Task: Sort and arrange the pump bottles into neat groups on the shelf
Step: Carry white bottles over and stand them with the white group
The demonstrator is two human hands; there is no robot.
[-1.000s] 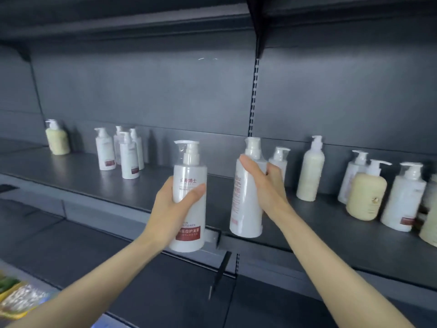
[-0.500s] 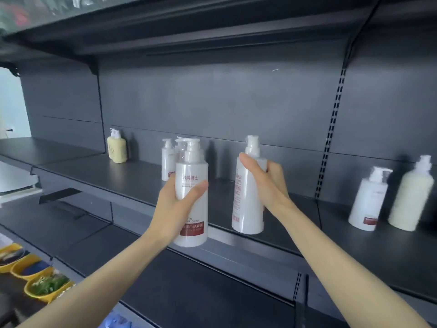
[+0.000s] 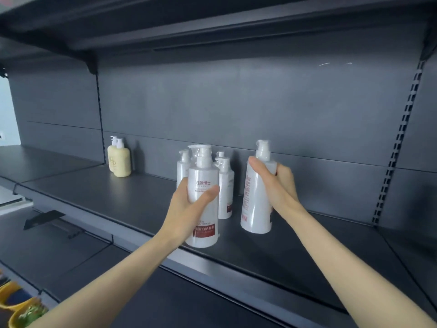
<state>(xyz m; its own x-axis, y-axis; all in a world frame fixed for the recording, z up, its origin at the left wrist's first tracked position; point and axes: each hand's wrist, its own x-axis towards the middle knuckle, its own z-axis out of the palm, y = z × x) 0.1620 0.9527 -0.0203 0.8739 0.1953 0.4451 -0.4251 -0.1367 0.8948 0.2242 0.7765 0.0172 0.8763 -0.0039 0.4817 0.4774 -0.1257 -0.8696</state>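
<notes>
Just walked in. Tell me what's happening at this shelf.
A person is sorting pump bottles on a dark shelf. The left hand grips a white red-labelled bottle near the shelf's front edge; the right hand grips a second white bottle beside it. Whether either has been set down is unclear. Just behind them stands a cluster of matching white bottles, and two yellow bottles sit further left by the back wall.

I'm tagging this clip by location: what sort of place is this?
Probably a shop aisle: dark grey metal shelf on slotted wall uprights, a cluster of white plastic pump bottles with red labels, and two cream-yellow pump bottles.
</notes>
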